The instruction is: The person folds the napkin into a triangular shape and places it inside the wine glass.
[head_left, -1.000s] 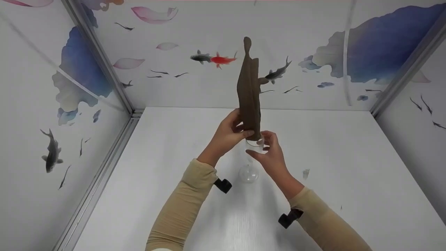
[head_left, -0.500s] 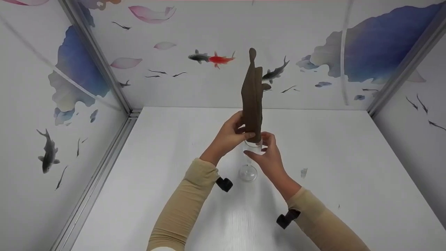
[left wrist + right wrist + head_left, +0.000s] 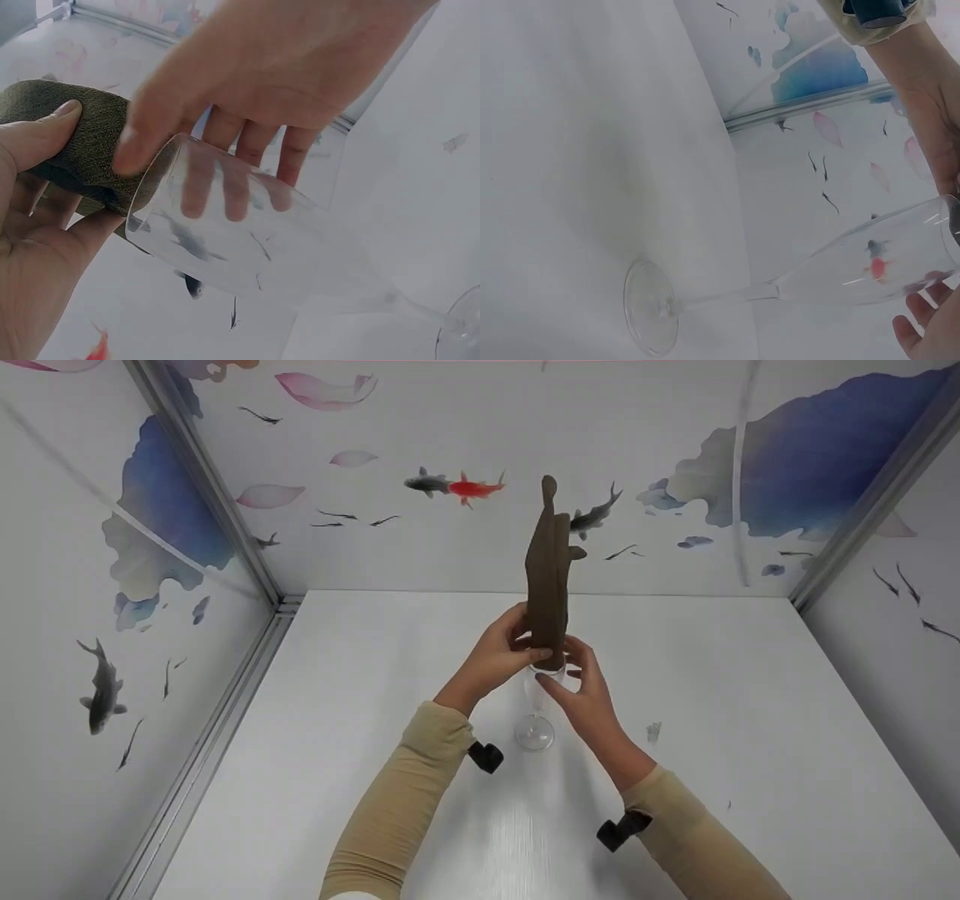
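My left hand point(image 3: 489, 656) grips the lower end of a folded brown cloth point(image 3: 547, 577), thumb on its near side. The cloth stands nearly upright, with a narrow tip at the top and a small flap on its right. Its bottom end is at the mouth of a clear champagne flute point(image 3: 862, 262). My right hand point(image 3: 589, 701) holds the flute near the rim. In the left wrist view, its fingers point(image 3: 236, 191) show through the bowl, and its thumb lies by the cloth at the rim. Whether the flute's foot point(image 3: 651, 307) touches the table cannot be told.
The white table point(image 3: 360, 780) spreads around both arms. Painted panels with fish and petals enclose it at the back and sides, along metal frame rails point(image 3: 217, 735). A small grey mark point(image 3: 654, 731) shows right of the flute. Black cameras point(image 3: 486, 757) sit on both wrists.
The cloth has come down and slightly right toward the flute's mouth, with the left hand shifting down slightly. The right thumb has moved up the bowl closer to the rim.
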Tool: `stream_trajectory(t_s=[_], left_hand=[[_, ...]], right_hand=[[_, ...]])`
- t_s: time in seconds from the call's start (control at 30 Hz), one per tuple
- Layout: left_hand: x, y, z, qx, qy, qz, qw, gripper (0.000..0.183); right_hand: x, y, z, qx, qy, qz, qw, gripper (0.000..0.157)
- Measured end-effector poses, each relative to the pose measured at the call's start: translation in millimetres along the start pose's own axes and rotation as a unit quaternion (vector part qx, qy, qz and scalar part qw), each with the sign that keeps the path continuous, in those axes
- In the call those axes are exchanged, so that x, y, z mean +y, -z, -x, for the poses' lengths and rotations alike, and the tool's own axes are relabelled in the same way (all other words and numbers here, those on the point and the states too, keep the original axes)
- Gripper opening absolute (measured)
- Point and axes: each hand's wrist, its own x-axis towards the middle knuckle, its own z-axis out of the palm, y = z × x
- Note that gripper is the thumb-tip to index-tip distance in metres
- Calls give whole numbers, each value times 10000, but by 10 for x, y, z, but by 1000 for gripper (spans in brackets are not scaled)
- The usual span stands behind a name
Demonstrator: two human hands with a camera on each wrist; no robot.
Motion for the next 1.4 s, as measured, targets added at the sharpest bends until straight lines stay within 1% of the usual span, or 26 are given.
stream_trajectory(t_s=[0.1, 0.23, 0.37, 0.47, 0.63, 0.77, 0.87, 1.1, 1.23, 1.4], left_hand=[[-16, 4, 7, -22, 19, 71, 10000, 57], [-39, 17, 14, -55, 9, 57, 10000, 58], [-60, 30, 11, -124, -18, -57, 9999, 59], [-72, 40, 14, -176, -18, -116, 9998, 60], [-75, 50, 25, -252, 80, -129, 9996, 64], [-69, 55, 30, -356, 135, -168, 9991, 63], [-36, 57, 40, -391, 92, -180, 9990, 60], [226, 17, 100, -315, 17, -151, 9994, 52], [223, -5, 105, -221, 2, -282, 9994, 50], [196, -31, 115, -102, 114, -464, 9988, 47]], right_hand=[[-58, 33, -11, 74, 292, -207, 9993, 62], [-242, 62, -3, 113, 577, -170, 9981, 54], [-424, 85, 32, 125, 675, -153, 9975, 51], [-453, 91, 37, 115, 673, -221, 9974, 47], [-447, 85, 32, 153, 769, -323, 9964, 40], [-433, 77, 23, 262, 973, -249, 9946, 37], [-424, 68, 16, 344, 1088, -164, 9933, 35], [-418, 61, 11, 494, 1197, -73, 9916, 31], [-410, 57, 14, 557, 1243, 2, 9907, 30], [-398, 46, 28, 574, 1154, 114, 9916, 31]])
